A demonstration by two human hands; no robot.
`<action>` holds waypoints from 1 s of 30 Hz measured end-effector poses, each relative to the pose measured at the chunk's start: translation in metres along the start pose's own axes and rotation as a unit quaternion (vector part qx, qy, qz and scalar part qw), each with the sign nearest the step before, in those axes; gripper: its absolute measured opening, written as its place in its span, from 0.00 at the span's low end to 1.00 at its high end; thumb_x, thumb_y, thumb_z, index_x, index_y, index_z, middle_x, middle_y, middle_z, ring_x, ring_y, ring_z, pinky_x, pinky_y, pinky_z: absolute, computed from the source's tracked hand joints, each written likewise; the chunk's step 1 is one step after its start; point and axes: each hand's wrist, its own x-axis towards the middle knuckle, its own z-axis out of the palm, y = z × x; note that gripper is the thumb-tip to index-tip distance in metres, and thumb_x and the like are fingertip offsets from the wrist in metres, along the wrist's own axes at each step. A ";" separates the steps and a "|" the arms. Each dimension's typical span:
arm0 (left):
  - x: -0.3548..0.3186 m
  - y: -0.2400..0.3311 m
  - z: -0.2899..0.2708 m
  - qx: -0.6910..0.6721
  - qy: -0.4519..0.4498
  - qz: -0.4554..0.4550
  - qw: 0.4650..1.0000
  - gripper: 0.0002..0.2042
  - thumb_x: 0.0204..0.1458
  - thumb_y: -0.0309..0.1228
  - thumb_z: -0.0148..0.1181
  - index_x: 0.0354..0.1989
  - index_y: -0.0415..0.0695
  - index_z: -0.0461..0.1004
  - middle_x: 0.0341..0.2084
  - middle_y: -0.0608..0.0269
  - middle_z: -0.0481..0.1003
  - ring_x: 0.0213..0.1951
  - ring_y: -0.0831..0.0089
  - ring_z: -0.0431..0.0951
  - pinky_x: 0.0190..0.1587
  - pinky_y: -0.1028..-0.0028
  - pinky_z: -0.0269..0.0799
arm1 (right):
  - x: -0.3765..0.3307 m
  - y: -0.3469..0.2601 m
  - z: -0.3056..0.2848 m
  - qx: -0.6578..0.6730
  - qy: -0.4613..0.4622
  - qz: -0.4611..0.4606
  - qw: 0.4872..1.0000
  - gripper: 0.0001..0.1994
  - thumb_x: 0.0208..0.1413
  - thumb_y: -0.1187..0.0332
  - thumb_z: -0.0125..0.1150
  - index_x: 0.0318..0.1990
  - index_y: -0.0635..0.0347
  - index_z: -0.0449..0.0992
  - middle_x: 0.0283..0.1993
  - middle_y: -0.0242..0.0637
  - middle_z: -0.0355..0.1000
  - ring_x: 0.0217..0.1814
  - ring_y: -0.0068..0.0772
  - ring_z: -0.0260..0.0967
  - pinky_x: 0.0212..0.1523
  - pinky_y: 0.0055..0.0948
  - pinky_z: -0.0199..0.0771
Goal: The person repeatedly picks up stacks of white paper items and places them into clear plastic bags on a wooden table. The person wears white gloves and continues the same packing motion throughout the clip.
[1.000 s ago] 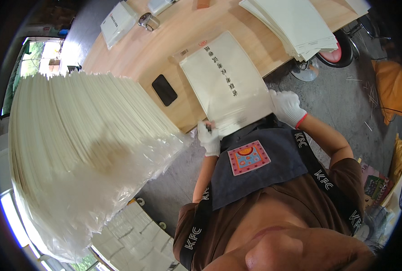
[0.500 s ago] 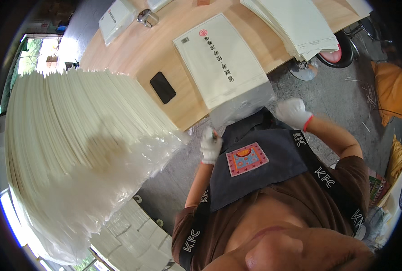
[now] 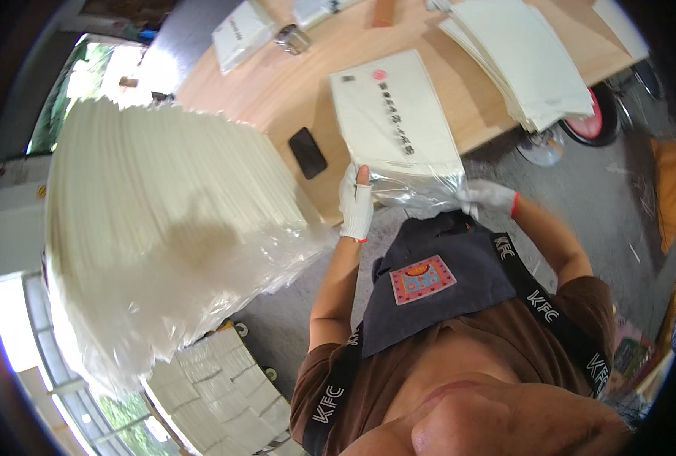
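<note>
A white flat booklet in a clear plastic sleeve [image 3: 395, 118] lies on the wooden table [image 3: 277, 83], its open plastic end hanging over the near edge. My left hand [image 3: 355, 204], in a white fingerless glove, holds the sleeve's near left corner. My right hand [image 3: 490, 196], gloved too, grips the crumpled clear plastic at the near right corner. A black phone [image 3: 307, 152] lies just left of the booklet.
A tall stack of clear-bagged white sheets [image 3: 155, 220] fills the left. A second stack of white booklets [image 3: 524, 57] sits on the table to the right. A small white packet [image 3: 239, 30] and a metal object lie at the far side. More stacks rest on the floor [image 3: 216, 387].
The booklet has slid farther onto the table away from me. Both hands rose from the apron to the sleeve's near edge and took hold of the plastic.
</note>
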 end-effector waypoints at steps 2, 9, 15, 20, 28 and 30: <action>0.015 0.057 -0.007 0.032 0.011 0.082 0.996 0.15 0.60 0.40 0.47 0.32 0.37 0.68 0.23 0.64 0.68 0.28 0.77 0.65 0.33 0.73 0.63 | 0.006 0.016 -0.002 0.276 0.045 0.007 0.960 0.30 0.61 0.45 0.42 0.59 0.62 0.61 0.49 0.42 0.70 0.42 0.29 0.71 0.37 0.27 0.74; 0.001 0.195 -0.040 0.289 -0.122 0.252 0.915 0.08 0.54 0.33 0.50 0.30 0.41 0.70 0.26 0.53 0.70 0.31 0.53 0.71 0.34 0.66 0.68 | 0.036 -0.083 0.079 0.279 -0.010 -0.120 0.953 0.30 0.60 0.52 0.50 0.62 0.64 0.57 0.61 0.44 0.61 0.60 0.37 0.62 0.58 0.38 0.65; -0.063 0.301 -0.154 0.281 0.215 0.460 0.814 0.02 0.47 0.22 0.56 0.29 0.40 0.71 0.28 0.55 0.73 0.29 0.61 0.75 0.33 0.68 0.71 | 0.081 -0.238 0.104 -0.027 -0.036 -0.289 0.956 0.24 0.60 0.54 0.51 0.56 0.64 0.66 0.53 0.36 0.69 0.53 0.25 0.67 0.49 0.28 0.70; -0.102 0.395 -0.224 0.320 0.450 0.443 0.706 0.11 0.51 0.27 0.59 0.21 0.45 0.64 0.17 0.75 0.67 0.20 0.87 0.58 0.23 0.83 0.52 | 0.088 -0.436 0.215 -0.021 -0.175 -0.391 0.903 0.23 0.54 0.52 0.60 0.41 0.67 0.73 0.38 0.33 0.72 0.34 0.18 0.68 0.33 0.20 0.69; -0.134 0.371 -0.354 0.361 0.549 0.245 0.713 0.03 0.49 0.25 0.49 0.27 0.43 0.63 0.23 0.71 0.61 0.26 0.81 0.59 0.30 0.79 0.56 | 0.069 -0.505 0.319 -0.350 -0.178 -0.347 0.852 0.23 0.58 0.46 0.50 0.21 0.56 0.69 0.12 0.30 0.61 0.08 0.21 0.54 0.11 0.25 0.53; -0.150 0.335 -0.367 0.440 0.532 0.169 0.703 0.04 0.49 0.27 0.49 0.31 0.42 0.64 0.26 0.68 0.64 0.28 0.77 0.62 0.33 0.77 0.59 | 0.062 -0.508 0.314 -0.381 -0.109 -0.335 0.855 0.26 0.58 0.44 0.46 0.24 0.59 0.71 0.13 0.29 0.62 0.08 0.22 0.53 0.14 0.26 0.57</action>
